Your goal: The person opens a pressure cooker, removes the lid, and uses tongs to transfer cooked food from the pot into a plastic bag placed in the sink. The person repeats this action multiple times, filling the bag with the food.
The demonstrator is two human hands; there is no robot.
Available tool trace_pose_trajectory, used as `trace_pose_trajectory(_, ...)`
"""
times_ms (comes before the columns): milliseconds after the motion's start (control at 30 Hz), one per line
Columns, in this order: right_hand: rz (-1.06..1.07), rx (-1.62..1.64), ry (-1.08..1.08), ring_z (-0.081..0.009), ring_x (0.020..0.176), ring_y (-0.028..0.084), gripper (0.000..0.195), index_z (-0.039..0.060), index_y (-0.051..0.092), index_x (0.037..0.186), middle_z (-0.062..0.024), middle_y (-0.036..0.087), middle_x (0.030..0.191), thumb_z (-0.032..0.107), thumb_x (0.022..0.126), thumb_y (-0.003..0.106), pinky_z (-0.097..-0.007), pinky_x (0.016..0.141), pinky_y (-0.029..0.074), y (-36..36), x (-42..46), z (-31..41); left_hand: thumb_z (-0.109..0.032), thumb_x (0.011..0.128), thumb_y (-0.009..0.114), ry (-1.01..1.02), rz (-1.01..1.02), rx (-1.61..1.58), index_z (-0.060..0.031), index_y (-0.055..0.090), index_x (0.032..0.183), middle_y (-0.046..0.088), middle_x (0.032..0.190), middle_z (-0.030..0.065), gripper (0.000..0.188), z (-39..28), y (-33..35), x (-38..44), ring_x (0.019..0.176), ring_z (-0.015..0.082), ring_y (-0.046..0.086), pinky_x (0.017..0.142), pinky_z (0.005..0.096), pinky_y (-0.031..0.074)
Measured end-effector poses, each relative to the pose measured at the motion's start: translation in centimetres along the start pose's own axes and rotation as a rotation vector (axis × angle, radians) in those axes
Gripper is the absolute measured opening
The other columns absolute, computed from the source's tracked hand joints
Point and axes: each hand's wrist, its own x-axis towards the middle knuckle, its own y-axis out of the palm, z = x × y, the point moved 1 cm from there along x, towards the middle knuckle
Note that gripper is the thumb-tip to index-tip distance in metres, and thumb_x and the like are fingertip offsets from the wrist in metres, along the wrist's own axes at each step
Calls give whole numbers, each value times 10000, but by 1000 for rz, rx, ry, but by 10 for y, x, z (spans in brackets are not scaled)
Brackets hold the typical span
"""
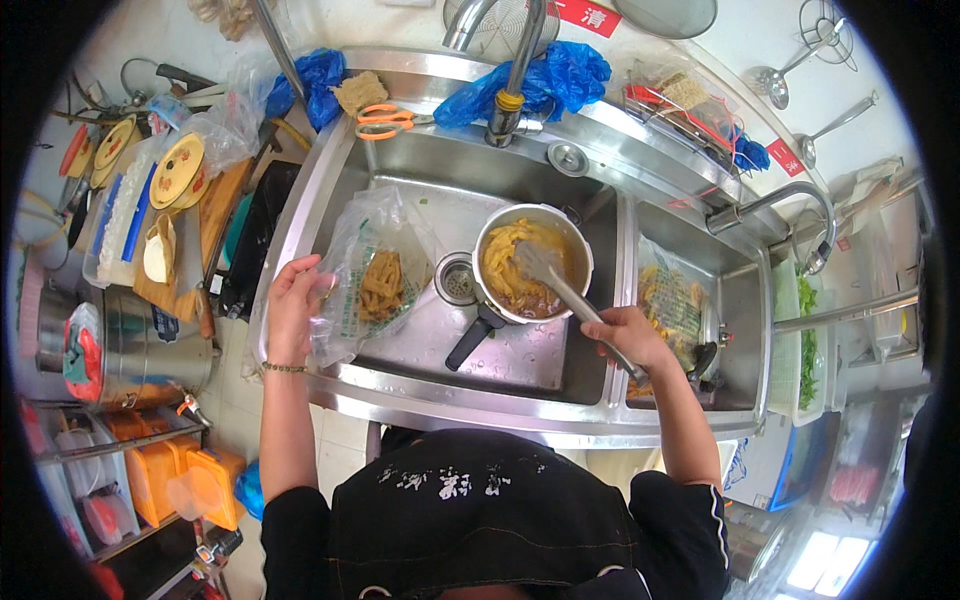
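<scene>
My left hand (295, 304) pinches the rim of a clear plastic bag (390, 202) with green print, which lies in the left basin of a steel sink (525, 371). Inside the bag is a clump of brown food pieces (382, 285). My right hand (630, 337) grips the shaft of a metal utensil, apparently tongs (574, 300). Its broad end rests in yellow-brown food pieces (506, 247), possibly chicken feet, within a round metal pot (589, 259). The pot's black handle (472, 341) points towards me, and its base is hidden.
Another printed bag of food (667, 292) occupies the right basin. Orange-handled scissors (386, 121) lie on the sink's back ledge near a faucet (504, 112) and blue plastic bags (555, 75). At left stands a wooden cutting board (225, 195); a basket of greens (787, 337) is at right.
</scene>
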Motion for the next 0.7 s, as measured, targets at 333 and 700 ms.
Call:
trace_pose_trajectory(333,130,-351,-84,-198,548,626,371,-39,714,854,-100,637,630,331,843,751,-347,538,499,4,39,14,-95,945,581,-3,9,20,-29,617,1178,727,867,83,246,-2,10,3,497,-9,368,442,173,274)
trace_pose_trajectory(700,306,-311,-44,-158,489,587,327,-26,713,896,-56,616,627,294,848,753,-304,442,485,-26,65,24,-103,933,603,-12,-19,-4,-29,622,1166,717,852,70,245,5,5,3,509,-5,383,446,174,271)
